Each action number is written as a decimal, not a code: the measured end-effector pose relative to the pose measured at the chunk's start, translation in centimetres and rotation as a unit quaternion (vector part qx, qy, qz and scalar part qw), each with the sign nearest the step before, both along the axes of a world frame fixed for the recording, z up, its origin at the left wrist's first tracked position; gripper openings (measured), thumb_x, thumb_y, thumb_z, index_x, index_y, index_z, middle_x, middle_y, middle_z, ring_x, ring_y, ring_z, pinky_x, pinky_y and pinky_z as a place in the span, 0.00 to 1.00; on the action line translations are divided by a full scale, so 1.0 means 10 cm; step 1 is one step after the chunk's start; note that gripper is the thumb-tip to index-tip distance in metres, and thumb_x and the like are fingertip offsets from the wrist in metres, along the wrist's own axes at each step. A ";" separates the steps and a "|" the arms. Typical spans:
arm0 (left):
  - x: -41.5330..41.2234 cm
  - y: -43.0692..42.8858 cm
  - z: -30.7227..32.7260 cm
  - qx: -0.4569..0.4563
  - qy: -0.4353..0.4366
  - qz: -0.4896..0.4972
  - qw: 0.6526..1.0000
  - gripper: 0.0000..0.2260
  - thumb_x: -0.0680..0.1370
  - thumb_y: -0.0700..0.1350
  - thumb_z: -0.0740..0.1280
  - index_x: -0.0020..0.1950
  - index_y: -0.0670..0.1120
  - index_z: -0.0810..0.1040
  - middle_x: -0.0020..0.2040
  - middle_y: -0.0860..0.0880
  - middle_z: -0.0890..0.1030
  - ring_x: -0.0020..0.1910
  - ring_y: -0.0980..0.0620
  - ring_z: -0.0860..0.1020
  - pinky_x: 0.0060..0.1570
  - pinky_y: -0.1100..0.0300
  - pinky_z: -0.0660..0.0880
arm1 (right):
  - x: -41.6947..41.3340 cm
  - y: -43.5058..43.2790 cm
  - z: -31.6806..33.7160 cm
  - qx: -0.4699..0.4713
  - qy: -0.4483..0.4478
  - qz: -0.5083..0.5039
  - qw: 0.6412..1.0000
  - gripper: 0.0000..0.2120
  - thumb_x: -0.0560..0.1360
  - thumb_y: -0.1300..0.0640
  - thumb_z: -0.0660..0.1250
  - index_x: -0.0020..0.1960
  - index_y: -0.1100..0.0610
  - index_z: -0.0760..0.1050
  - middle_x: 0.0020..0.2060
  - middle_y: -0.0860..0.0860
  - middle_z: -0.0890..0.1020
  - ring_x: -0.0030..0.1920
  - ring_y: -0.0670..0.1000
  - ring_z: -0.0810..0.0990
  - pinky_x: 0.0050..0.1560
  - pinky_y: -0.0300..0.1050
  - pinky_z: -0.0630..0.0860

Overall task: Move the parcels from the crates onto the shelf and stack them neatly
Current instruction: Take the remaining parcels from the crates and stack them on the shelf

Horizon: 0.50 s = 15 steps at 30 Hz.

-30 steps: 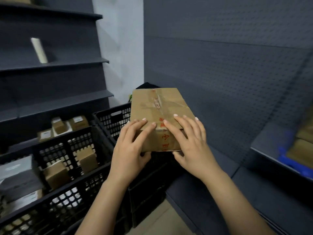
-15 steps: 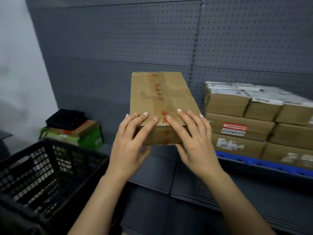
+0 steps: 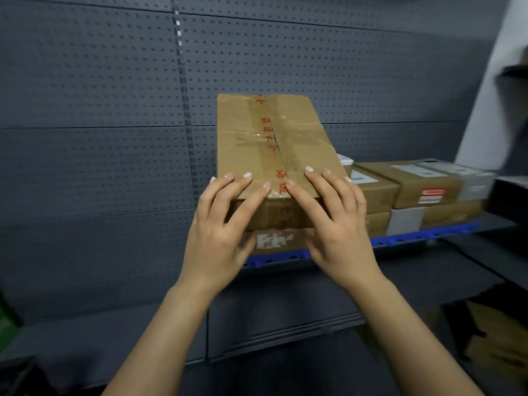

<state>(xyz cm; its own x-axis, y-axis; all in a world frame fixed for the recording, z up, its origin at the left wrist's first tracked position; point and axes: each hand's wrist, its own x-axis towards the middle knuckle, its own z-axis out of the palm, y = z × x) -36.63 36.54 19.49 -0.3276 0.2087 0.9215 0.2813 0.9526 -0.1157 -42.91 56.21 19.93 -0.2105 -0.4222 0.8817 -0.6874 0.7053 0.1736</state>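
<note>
A flat brown cardboard parcel (image 3: 268,144), sealed with clear tape printed in red, is held up at chest height in front of the shelf. My left hand (image 3: 225,224) grips its near left corner, fingers on top and thumb underneath. My right hand (image 3: 334,221) grips the near right corner the same way. Behind and to the right, stacked parcels (image 3: 411,187) sit in rows on a blue pallet (image 3: 423,235) on the dark shelf (image 3: 428,270). The held parcel hides the left end of that stack. No crate is in view.
A grey pegboard wall (image 3: 100,115) backs the shelf. More brown boxes (image 3: 497,347) lie on a lower level at the right. A green item (image 3: 5,315) shows at the left edge. The shelf surface to the left of the pallet is bare.
The view has swung right, away from the black crates and onto the shelf. The parcel, still held in both hands, now sits in front of the stacked parcels.
</note>
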 end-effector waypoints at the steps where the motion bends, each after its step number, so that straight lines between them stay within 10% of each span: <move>1: -0.09 0.12 0.01 0.004 -0.002 -0.012 1.000 0.35 0.66 0.36 0.77 0.72 0.46 0.69 0.68 0.44 0.68 0.70 0.42 0.63 0.73 0.45 0.59 | -0.05 0.13 0.02 0.001 -0.001 -0.013 1.000 0.44 0.62 0.69 0.73 0.74 0.52 0.63 0.72 0.57 0.67 0.72 0.59 0.63 0.73 0.56 0.54; 15: -1.44 2.24 0.07 0.032 0.001 -0.064 0.997 0.37 0.66 0.34 0.75 0.73 0.48 0.67 0.70 0.44 0.66 0.72 0.42 0.61 0.72 0.52 0.59 | -1.23 2.28 0.15 0.022 0.021 -0.068 0.997 0.44 0.64 0.65 0.76 0.75 0.51 0.61 0.72 0.56 0.67 0.72 0.59 0.62 0.73 0.56 0.55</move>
<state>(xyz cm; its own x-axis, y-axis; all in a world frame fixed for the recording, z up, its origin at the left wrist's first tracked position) -50.98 58.90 20.21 -0.2998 0.1887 0.9352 0.4004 0.9146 -0.0561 -55.18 79.03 21.40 -0.2313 -0.4311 0.8721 -0.5778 0.7821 0.2333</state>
